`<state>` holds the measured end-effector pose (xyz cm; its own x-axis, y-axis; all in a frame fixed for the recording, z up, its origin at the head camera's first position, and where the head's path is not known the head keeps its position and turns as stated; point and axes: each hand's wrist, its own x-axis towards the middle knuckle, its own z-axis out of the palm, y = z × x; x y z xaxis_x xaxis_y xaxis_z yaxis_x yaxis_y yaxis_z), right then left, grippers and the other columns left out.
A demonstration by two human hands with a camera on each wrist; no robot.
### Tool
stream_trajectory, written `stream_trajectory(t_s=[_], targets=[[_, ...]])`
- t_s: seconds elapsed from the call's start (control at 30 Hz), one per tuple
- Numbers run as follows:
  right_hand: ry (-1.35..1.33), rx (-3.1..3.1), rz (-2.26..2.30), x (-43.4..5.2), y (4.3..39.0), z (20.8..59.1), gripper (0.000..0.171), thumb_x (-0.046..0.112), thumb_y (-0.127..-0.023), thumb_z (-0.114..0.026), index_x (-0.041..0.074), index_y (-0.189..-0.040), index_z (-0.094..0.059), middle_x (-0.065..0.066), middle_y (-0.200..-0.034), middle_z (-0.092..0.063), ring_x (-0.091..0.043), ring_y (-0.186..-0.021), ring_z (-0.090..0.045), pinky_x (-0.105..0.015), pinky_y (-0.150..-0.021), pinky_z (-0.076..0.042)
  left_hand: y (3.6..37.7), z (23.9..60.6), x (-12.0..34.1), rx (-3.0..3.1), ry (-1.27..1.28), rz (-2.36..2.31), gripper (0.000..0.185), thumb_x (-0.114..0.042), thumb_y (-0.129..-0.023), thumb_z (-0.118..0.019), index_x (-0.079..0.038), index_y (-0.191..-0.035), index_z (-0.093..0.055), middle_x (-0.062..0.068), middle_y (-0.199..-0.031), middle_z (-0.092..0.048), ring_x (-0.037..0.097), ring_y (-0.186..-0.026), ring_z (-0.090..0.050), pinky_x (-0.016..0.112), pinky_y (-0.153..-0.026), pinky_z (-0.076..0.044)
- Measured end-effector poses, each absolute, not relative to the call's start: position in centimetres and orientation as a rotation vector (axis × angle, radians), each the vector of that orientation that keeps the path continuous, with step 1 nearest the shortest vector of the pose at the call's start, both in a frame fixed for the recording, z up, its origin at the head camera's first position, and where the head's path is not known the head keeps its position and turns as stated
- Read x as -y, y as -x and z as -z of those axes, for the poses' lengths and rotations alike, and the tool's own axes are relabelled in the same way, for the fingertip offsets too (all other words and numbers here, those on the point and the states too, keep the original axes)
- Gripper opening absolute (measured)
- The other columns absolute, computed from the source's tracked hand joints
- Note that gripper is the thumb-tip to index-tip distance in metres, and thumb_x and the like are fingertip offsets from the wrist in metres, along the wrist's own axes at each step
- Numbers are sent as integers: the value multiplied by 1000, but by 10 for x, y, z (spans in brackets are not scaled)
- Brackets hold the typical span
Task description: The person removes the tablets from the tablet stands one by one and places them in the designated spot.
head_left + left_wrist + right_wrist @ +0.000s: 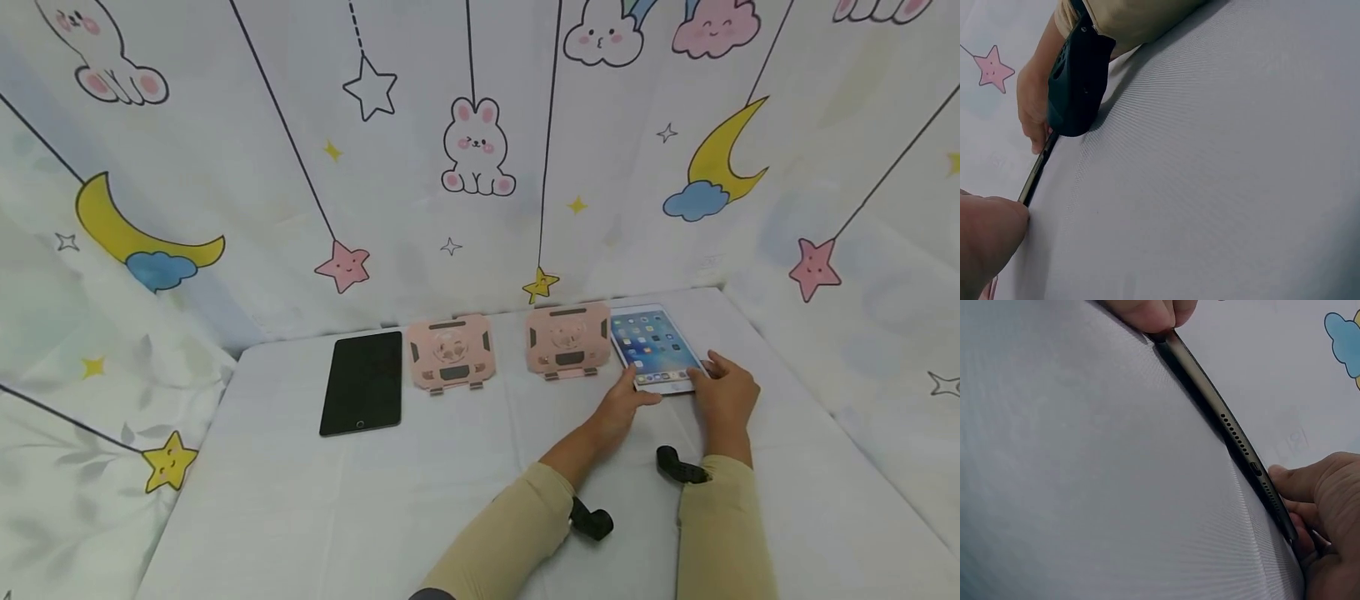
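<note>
Pinching fingers grip slim flat tablet on woven cloth.

The counter has a white cloth. On it lie a black tablet, two pink stands and a lit tablet.

We see a staged recording corner: cartoon bunny-and-moon sheets curtain a cloth-covered surface.

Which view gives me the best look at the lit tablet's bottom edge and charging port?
The right wrist view: the lit tablet fills the frame edge-on, port and speaker holes clear, between both hands. The left wrist view shows only a thin dark sliver of that edge; the head view shows its screen, not the port.
</note>
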<state>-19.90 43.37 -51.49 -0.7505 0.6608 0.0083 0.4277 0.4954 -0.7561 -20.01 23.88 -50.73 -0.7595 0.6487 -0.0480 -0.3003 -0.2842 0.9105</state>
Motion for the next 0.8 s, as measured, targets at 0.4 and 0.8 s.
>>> stream_trajectory(t_s=[0.4, 0.8], targets=[[965, 2400, -1188, -430, 205, 522, 66, 20, -98, -64, 8, -157, -38, -22, -141, -60, -40, -149, -35, -55, -124, -24, 195, 504, -231, -1618, -479, -1928, 85, -16, -100, -60, -10, -165, -6, 10, -173, -6, 21, -160, -10, 42, -129, -20], [941, 2089, -1151, -443, 202, 509, 42, 33, -101, -58, 13, -138, -65, -1, -118, -76, -2, -95, -62, -24, -97, -45, 197, 454, -186, -2314, -704, -1486, 67, -50, -101, -54, -35, -161, -28, -10, -168, -28, 15, -156, -29, 44, -125, -32]])
